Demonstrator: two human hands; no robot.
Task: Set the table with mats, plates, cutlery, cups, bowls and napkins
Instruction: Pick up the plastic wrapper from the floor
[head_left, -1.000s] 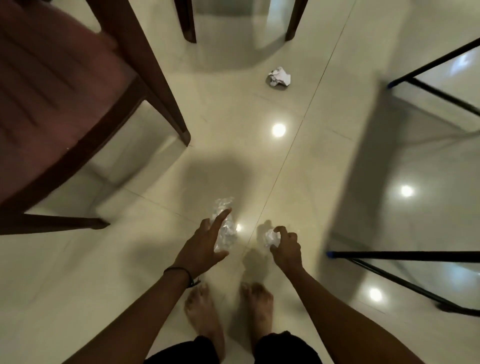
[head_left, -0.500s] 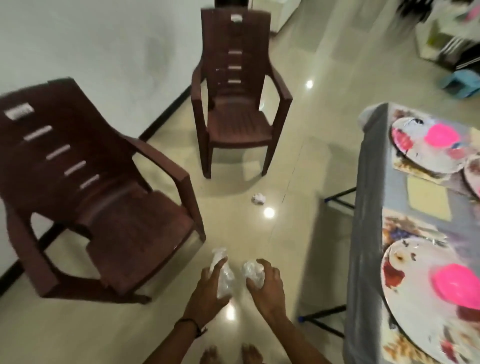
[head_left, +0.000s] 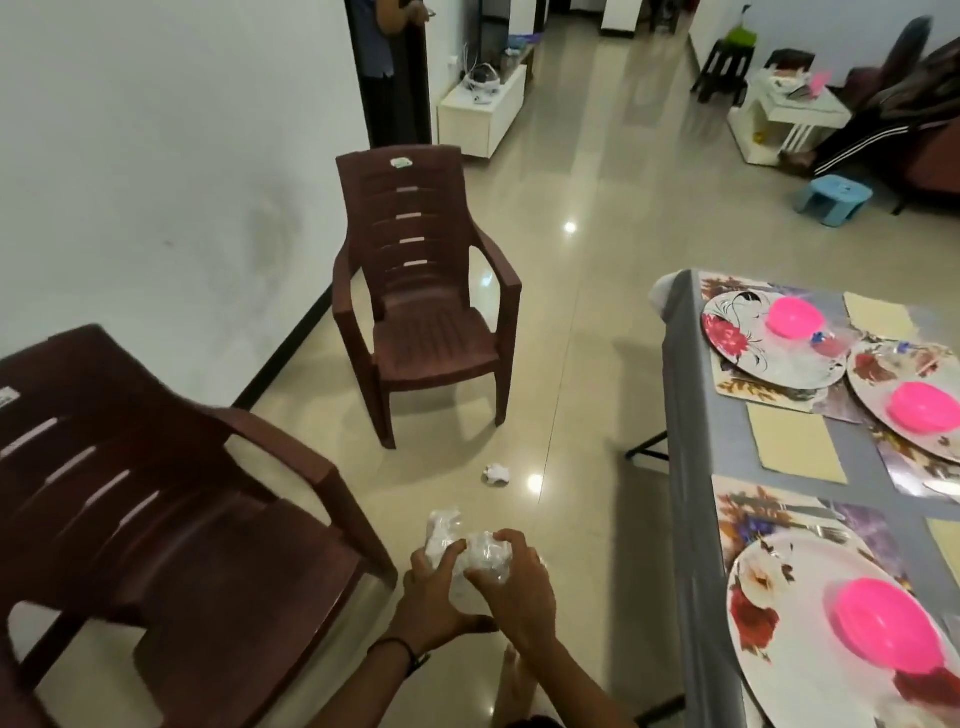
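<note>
Clutching crinkly translucent wads (head_left: 485, 555), left hand (head_left: 435, 605) and right hand (head_left: 515, 592) huddle together.

Both bare forearms reach forward and low in front of the body, meeting close together. The left hand (head_left: 439, 597) curls around a tall crumpled whitish wad (head_left: 442, 532), thumb up against its side, with a thin black band (head_left: 402, 646) on the wrist. The right hand (head_left: 514, 590) sits just beside it, knuckles upward, fingers (head_left: 506, 540) bent over a rounder crumpled whitish wad (head_left: 485, 555). The two hands touch near the thumbs. A bare foot (head_left: 511, 686) shows below the right forearm.
</note>
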